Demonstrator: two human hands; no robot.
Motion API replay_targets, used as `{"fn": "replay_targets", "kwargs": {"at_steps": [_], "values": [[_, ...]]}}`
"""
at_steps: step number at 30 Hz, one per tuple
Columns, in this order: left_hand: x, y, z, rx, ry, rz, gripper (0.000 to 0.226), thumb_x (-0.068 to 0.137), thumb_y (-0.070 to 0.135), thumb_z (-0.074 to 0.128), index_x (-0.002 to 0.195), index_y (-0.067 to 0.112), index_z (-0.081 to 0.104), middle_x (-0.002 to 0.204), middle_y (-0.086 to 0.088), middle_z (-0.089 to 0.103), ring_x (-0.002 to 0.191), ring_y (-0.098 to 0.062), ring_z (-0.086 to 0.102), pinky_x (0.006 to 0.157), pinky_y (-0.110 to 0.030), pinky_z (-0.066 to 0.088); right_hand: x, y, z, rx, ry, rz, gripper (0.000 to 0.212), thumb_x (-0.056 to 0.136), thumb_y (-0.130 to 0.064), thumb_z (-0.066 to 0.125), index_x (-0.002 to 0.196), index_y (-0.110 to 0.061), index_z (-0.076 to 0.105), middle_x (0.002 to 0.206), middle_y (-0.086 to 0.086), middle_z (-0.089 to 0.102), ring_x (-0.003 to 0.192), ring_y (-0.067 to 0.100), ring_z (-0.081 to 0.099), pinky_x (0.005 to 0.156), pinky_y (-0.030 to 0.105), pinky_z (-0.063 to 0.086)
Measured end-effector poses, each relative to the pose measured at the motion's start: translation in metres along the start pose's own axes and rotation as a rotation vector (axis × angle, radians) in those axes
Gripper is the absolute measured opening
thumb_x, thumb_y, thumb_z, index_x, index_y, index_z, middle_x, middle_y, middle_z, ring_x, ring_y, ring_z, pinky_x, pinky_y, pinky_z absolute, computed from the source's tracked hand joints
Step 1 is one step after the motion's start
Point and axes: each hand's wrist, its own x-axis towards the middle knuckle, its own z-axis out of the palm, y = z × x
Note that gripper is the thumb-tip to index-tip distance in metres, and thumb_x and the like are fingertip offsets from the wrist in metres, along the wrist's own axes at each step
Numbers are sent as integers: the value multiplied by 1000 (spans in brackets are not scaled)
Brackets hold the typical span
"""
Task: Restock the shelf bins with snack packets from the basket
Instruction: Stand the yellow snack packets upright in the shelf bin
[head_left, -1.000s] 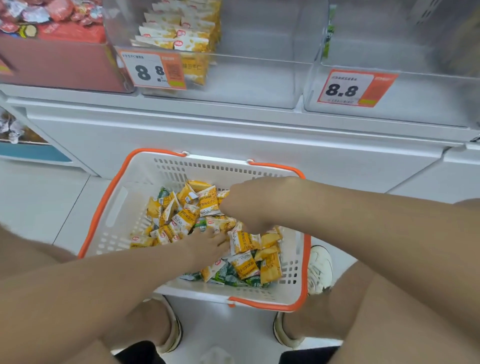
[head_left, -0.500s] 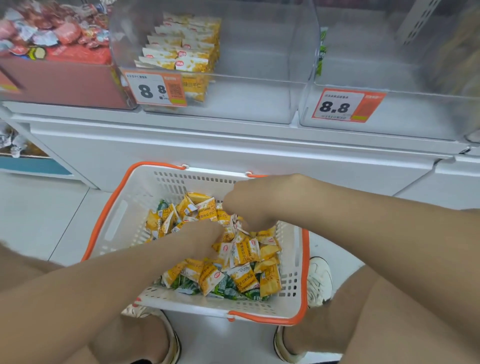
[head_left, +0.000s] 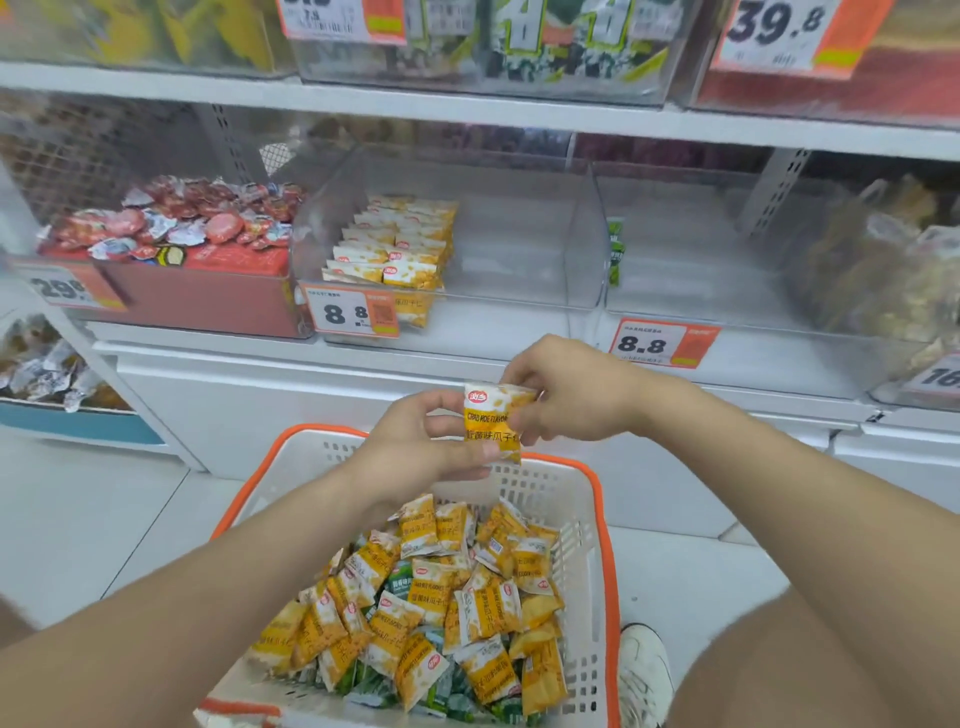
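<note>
Lifted out of the basket (head_left: 605, 519), the left grip (head_left: 431, 441) and right grip (head_left: 576, 400) now pinch a yellow snack packet (head_left: 493, 421) together, ready for the part-filled clear bin (head_left: 519, 249).

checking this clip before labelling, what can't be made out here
All in the head view:
1. Edges of the yellow packet: covered by the left hand and right hand.
2. Green packets in the basket: mostly buried under yellow ones.
3. Far-right price tag: cut off by the frame edge.
4. Bagged goods: blurred.
</note>
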Motion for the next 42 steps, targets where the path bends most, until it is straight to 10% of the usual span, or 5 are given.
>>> {"fn": "replay_targets", "kwargs": {"at_steps": [13, 18, 23, 37, 42], "values": [[5, 49, -24, 4, 89, 127, 48, 83, -2, 83, 125, 3, 61, 111, -20, 76, 99, -35, 76, 84, -44, 65, 15, -21, -6, 526, 226, -33, 23, 87, -17, 83, 107, -10, 73, 96, 15, 77, 82, 27, 74, 82, 49, 63], [16, 74, -46, 719, 372, 395, 52, 75, 39, 93, 115, 25, 63, 110, 10, 67, 96, -11, 67, 81, -31, 55, 46, -33, -15, 415, 535, -67, 13, 86, -22, 81, 94, -24, 71, 79, -4, 77, 73, 15, 73, 78, 43, 62], [31, 83, -81, 1202, 653, 522, 50, 80, 22, 84, 123, 23, 59, 125, -5, 52, 116, -33, 52, 92, -48, 47, 83, -39, -22, 318, 865, -116, 21, 92, -29, 68, 112, -29, 62, 94, -10, 71, 93, 26, 65, 88, 38, 52], [57, 79, -105, 1401, 525, 517, 51, 88, 16, 72, 133, 31, 54, 140, 11, 50, 133, -17, 40, 92, -43, 28, 175, -53, -33, 430, 316, 232, 6, 74, -5, 72, 80, -4, 72, 83, 11, 70, 91, 37, 76, 65, 50, 65], [67, 80, -106, 1466, 507, 464, 46, 90, 19, 66, 133, 33, 55, 135, 14, 54, 133, -13, 41, 85, -40, 20, 185, -58, -37, 430, 185, 273, 28, 79, -1, 82, 105, 5, 72, 104, 23, 74, 75, 24, 72, 76, 45, 65]]}}
